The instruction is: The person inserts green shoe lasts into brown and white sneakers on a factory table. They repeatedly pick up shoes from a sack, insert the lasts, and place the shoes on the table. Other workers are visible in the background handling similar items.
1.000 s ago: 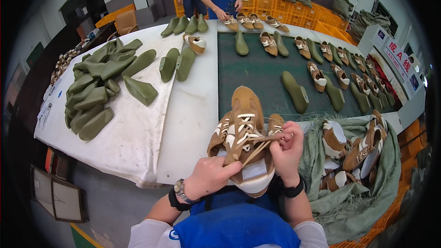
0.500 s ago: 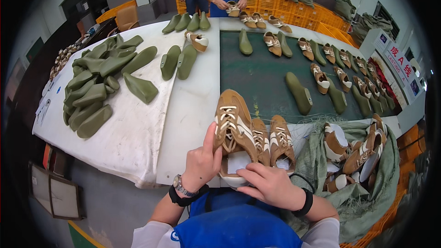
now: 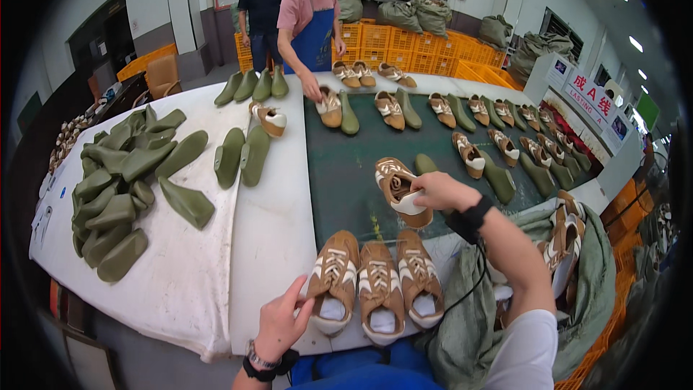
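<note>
the right hand has its fingers clamped on the heel collar of a brown shoe. that shoe is at the near side of the green mat on the table, with its toe pointing away; whether its sole touches the mat i cannot tell. the left hand has its fingers apart, beside the nearest of three shoes at the table's near edge; contact there is unclear.

the grip is at one end only, so the toe could dip or swing and knock the green last just behind. a loose pinch on the collar could also let the shoe twist and land askew. if the left hand brushes the row, a heel might be pushed over the near edge.

the held shoe is tan-brown with white side stripes, pale laces and a white heel, its mouth open and dark inside.
</note>
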`<move>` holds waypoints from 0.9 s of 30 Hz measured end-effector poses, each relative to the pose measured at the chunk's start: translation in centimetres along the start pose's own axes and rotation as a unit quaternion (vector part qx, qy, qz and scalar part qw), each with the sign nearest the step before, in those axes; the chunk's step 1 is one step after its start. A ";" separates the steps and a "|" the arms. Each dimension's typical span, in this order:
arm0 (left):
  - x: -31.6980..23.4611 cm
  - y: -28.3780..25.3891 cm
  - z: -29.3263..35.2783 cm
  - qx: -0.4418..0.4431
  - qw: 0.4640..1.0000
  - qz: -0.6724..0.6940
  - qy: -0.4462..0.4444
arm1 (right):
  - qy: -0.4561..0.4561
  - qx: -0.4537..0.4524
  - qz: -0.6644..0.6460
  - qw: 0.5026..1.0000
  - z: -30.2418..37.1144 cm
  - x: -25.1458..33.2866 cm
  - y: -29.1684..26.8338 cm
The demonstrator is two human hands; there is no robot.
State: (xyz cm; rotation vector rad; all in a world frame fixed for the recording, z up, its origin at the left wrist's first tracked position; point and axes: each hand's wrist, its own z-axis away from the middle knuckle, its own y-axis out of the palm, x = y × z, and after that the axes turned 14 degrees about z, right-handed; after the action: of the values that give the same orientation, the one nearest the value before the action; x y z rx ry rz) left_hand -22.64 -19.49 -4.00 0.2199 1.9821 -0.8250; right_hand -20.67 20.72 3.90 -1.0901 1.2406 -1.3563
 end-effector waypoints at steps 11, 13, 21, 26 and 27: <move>5.0 -2.4 1.5 -0.075 0.983 -0.084 -0.148 | 0.280 -0.100 -0.088 0.951 -12.6 -12.4 16.9; 5.2 -1.8 1.3 -0.060 0.987 -0.088 -0.121 | 0.183 0.041 -0.045 0.981 -12.3 -11.7 17.3; 3.4 0.8 1.5 0.020 0.996 0.001 -0.091 | 0.004 -0.109 0.001 0.994 1.6 -8.2 3.6; 2.8 2.9 2.2 0.068 0.994 -0.079 0.020 | -0.058 -0.025 -0.115 0.991 14.7 -2.0 0.2; 2.8 3.3 2.2 0.089 0.994 -0.067 0.005 | -0.025 0.034 -0.145 0.988 16.2 0.5 1.8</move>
State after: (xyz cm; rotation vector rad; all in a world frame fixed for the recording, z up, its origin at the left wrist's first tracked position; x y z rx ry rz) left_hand -21.03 -18.86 -8.56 0.1957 1.9508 -1.0902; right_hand -4.62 17.97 3.49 -1.2855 1.0188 -1.5664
